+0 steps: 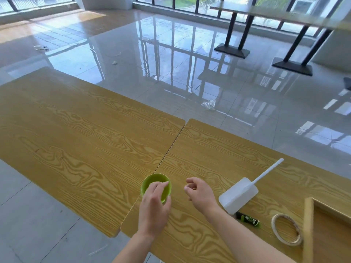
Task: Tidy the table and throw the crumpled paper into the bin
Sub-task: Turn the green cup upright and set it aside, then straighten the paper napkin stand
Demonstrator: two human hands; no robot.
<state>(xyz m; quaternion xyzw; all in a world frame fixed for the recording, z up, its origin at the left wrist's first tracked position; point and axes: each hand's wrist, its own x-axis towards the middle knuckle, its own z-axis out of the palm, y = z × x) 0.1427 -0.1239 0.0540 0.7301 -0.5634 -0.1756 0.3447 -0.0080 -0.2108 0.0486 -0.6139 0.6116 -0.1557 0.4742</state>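
Your left hand (154,204) grips the small green plastic bowl (152,181); your right hand (199,192) hovers loosely curled, empty.

- The left hand (153,207) and right hand (199,194) are showing bare, with fingernails cut short.
- The left forearm (133,249) and right forearm (237,230) are showing bare down to the view's bottom edge.
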